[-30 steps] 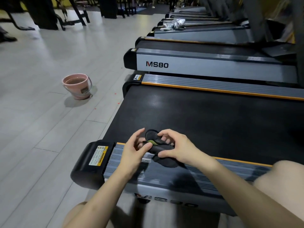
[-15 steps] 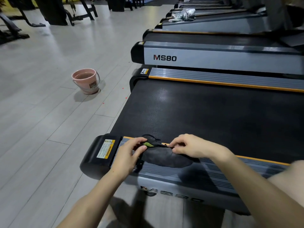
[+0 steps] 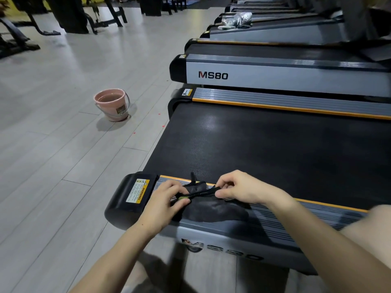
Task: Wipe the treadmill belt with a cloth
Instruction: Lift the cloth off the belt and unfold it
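Gym floor, treadmill belt; both hands' fingers pinch dark cloth on side rail, folds unclear

Single head-worn wide-angle view, looking forward and down from just above the person's arms. It sits close over the near side rail of the treadmill belt, faces across it toward the next treadmills, floor off to the left. Edges bend from lens distortion. No second view to overlap.
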